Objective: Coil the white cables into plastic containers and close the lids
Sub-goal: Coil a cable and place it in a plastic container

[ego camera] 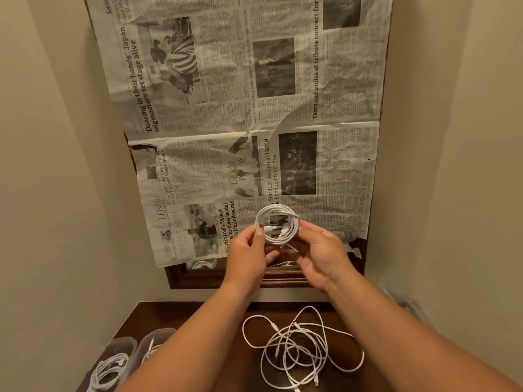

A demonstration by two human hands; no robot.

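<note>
A white cable wound into a small round coil (278, 222) is held up in front of the newspaper, well above the table. My left hand (249, 250) pinches the coil's left side. My right hand (319, 250) grips its right and lower side. Loose white cables (297, 346) lie tangled on the dark wooden table (226, 363) below my right forearm. At the table's left edge stand two clear plastic containers: the left container (113, 360) holds a coiled white cable, and the second container (154, 342) also holds cable and is partly hidden by my left forearm.
Newspaper sheets (254, 108) cover the window ahead, above a dark wooden frame (215, 278). Beige walls close in on the left and right. Something clear and plastic (407, 304) lies blurred at the table's right edge.
</note>
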